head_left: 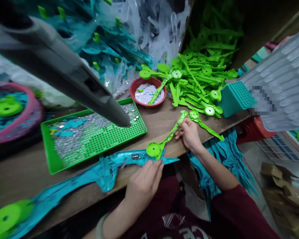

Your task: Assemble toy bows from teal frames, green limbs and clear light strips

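Observation:
My right hand (189, 134) pinches the upper part of a long, thin green plastic part (153, 149) with a round disc at its lower end. My left hand (145, 179) has its fingers closed at the lower tip of that part, by a thin dark wire. Under them, along the table's front edge, lies a long blue plastic shell (74, 181) with wires and a small metal component (135, 156) inside. A large green round piece (11, 215) sits at the shell's left end. Another green part (206, 125) lies just right of my right hand.
A grey tube (89, 79) slants down over a green perforated tray (109, 142) of small metal pieces. Behind are a red basket (149, 104) and a heap of green parts (196, 79). A pink basket (36, 113) stands left; blue parts (221, 159) hang below the table at right.

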The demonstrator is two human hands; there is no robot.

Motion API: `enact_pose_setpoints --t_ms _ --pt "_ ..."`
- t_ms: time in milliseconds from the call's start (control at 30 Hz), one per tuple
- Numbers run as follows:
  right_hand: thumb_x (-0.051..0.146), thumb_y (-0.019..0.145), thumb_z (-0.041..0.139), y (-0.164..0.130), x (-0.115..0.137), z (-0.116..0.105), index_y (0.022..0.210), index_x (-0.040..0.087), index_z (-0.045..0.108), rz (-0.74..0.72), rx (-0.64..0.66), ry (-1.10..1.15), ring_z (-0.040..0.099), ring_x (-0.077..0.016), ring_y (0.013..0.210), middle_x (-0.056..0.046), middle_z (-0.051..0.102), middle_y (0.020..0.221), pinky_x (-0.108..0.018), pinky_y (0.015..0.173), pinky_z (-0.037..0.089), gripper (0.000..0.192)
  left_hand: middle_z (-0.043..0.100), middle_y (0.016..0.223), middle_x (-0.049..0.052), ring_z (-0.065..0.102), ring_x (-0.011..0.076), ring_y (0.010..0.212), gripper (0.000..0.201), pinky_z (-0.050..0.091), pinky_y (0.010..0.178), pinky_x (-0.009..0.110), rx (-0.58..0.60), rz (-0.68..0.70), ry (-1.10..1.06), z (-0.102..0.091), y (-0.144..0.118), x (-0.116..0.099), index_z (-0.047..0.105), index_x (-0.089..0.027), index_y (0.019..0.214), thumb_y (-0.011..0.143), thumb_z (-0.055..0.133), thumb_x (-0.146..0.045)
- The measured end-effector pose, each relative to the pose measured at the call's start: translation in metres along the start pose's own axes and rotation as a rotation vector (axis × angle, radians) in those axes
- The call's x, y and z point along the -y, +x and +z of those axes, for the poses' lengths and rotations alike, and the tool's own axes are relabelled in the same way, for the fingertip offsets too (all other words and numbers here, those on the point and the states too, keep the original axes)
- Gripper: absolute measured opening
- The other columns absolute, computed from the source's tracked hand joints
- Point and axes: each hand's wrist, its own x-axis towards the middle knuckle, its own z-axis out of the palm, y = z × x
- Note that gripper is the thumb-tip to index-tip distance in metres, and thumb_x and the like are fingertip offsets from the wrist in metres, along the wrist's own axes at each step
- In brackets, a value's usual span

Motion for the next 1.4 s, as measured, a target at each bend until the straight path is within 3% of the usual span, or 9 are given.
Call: enact_pose_setpoints --t_ms 100,333,533,767,833,933,1067,1167,1400 --pt "0.03 0.063 0.068 0.0 0.002 -0.006 0.074 0.023 0.044 0.023 -0.007 -0.031 0.053 -0.0085 0.033 0.011 0.052 0.047 -0.015 0.029 0.042 0.027 0.075 0.081 0.005 0.07 0.0166 0.068 0.014 0.05 0.068 0.029 -0.015 0.125 0.138 -0.001 0.003 0.005 0.064 -0.013 0.109 0.102 0.052 -0.015" --pt "0.033 0.063 0.065 0.007 0.009 -0.002 0.075 0.022 0.045 0.061 0.001 -0.127 0.056 -0.0094 0.035 0.012 0.053 0.045 -0.016 0.032 0.047 0.026 0.07 0.076 0.002 0.063 0.0146 0.06 0.009 0.044 0.061 0.03 -0.065 0.175 0.26 -0.008 0.013 0.032 0.064 -0.013 0.104 0.1 0.057 -0.017" --pt "0.034 0.065 0.067 0.008 0.015 -0.003 0.077 0.022 0.044 0.091 0.055 -0.232 0.058 -0.01 0.037 0.01 0.056 0.047 -0.018 0.034 0.05 0.028 0.063 0.068 0.0 0.056 0.0148 0.055 0.018 0.037 0.057 0.032 0.021 0.273 0.224 -0.004 0.008 0.034 0.066 -0.013 0.105 0.102 0.048 -0.012" --pt "0.039 0.076 0.063 0.014 0.014 -0.01 0.078 0.023 0.043 0.064 0.125 -0.442 0.059 -0.0115 0.041 0.008 0.057 0.052 -0.021 0.039 0.05 0.026 0.06 0.068 -0.001 0.055 0.0143 0.057 0.015 0.038 0.058 0.032 0.008 0.224 0.203 -0.003 0.011 0.037 0.066 -0.015 0.097 0.102 0.052 -0.015" --pt "0.036 0.081 0.058 0.012 0.015 -0.011 0.078 0.022 0.045 -0.035 0.141 -0.621 0.058 -0.0108 0.043 0.006 0.058 0.056 -0.02 0.041 0.048 0.019 0.061 0.069 -0.001 0.056 0.0148 0.058 0.018 0.039 0.059 0.032 0.032 0.218 0.174 -0.001 0.008 0.041 0.067 -0.015 0.098 0.103 0.05 -0.017" --pt "0.026 0.087 0.054 -0.001 0.02 -0.015 0.079 0.021 0.049 -0.456 0.162 -0.952 0.058 -0.0112 0.054 0.001 0.06 0.066 -0.022 0.052 0.047 0.011 0.062 0.069 -0.001 0.056 0.0146 0.057 0.019 0.039 0.059 0.032 0.047 0.224 0.137 0.003 0.005 0.045 0.067 -0.017 0.1 0.104 0.049 -0.018" --pt "0.022 0.099 0.048 -0.023 0.019 -0.018 0.095 0.017 0.062 -0.953 0.546 -1.237 0.063 -0.0152 0.081 -0.009 0.066 0.094 -0.025 0.066 0.048 0.016 0.062 0.07 -0.003 0.058 0.0138 0.058 0.015 0.04 0.06 0.031 0.038 0.229 0.082 0.004 0.007 0.044 0.067 -0.016 0.103 0.103 0.052 -0.018" --pt "0.022 0.103 0.044 -0.027 0.013 -0.021 0.1 0.016 0.065 -1.058 0.771 -1.325 0.062 -0.0167 0.088 -0.01 0.066 0.1 -0.026 0.069 0.049 0.022 0.065 0.073 -0.002 0.062 0.013 0.062 0.015 0.044 0.064 0.029 0.026 0.22 0.013 0.003 0.012 0.04 0.066 -0.015 0.099 0.103 0.052 -0.017" --pt "0.026 0.106 0.043 -0.019 0.007 -0.017 0.094 0.015 0.064 -1.044 0.814 -1.354 0.058 -0.0164 0.086 -0.007 0.064 0.09 -0.026 0.074 0.048 0.027 0.063 0.067 -0.002 0.062 0.0141 0.058 0.027 0.042 0.059 0.029 0.067 0.2 0.129 0.0 0.017 0.039 0.065 -0.018 0.089 0.105 0.043 -0.018"
